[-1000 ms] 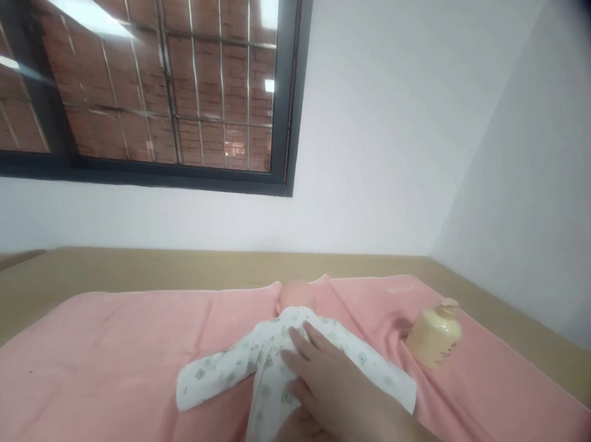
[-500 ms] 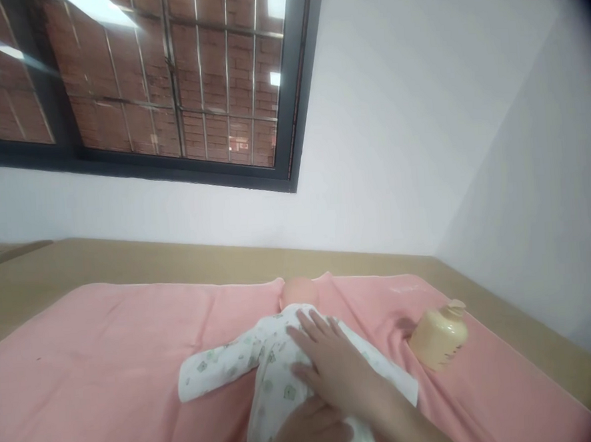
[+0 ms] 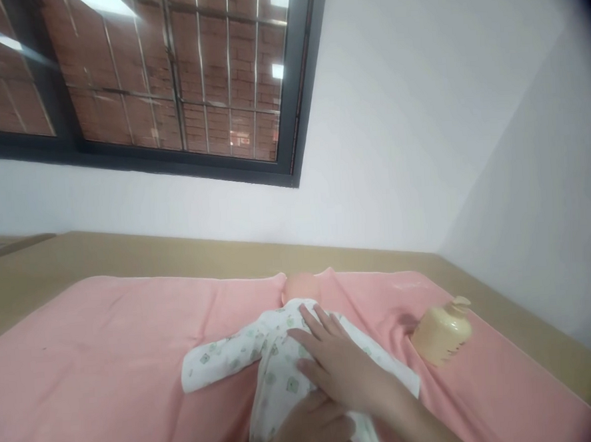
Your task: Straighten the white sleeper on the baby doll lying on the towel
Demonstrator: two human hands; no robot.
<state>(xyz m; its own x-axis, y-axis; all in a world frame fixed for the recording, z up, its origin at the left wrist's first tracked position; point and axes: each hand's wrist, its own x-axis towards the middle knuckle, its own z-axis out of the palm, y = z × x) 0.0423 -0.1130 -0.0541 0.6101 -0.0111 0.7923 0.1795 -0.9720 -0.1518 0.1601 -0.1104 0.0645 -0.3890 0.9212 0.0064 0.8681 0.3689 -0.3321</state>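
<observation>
A baby doll (image 3: 302, 286) lies on its back on a pink blanket (image 3: 124, 365), its head away from me. It wears a white gown (image 3: 224, 359) with small green and grey prints, the sleeves spread to both sides. My right hand (image 3: 337, 362) rests on the gown's chest with its fingers spread toward the neckline. Lower down, my left hand (image 3: 308, 430) lies across the front of the gown, fingers pointing right, just below my right wrist. The bottom frame edge cuts off part of this hand. Neither hand grips anything that I can see.
A yellowish plastic bottle (image 3: 443, 332) lies tilted on the blanket at the right. Beyond the blanket runs a wooden surface (image 3: 187, 251) against the white wall (image 3: 394, 121). Above it is a dark-framed window (image 3: 290, 141) with metal bars.
The view has shifted slightly, so everything sits a little higher and further right. Both hands stay on the gown in nearly the same places.
</observation>
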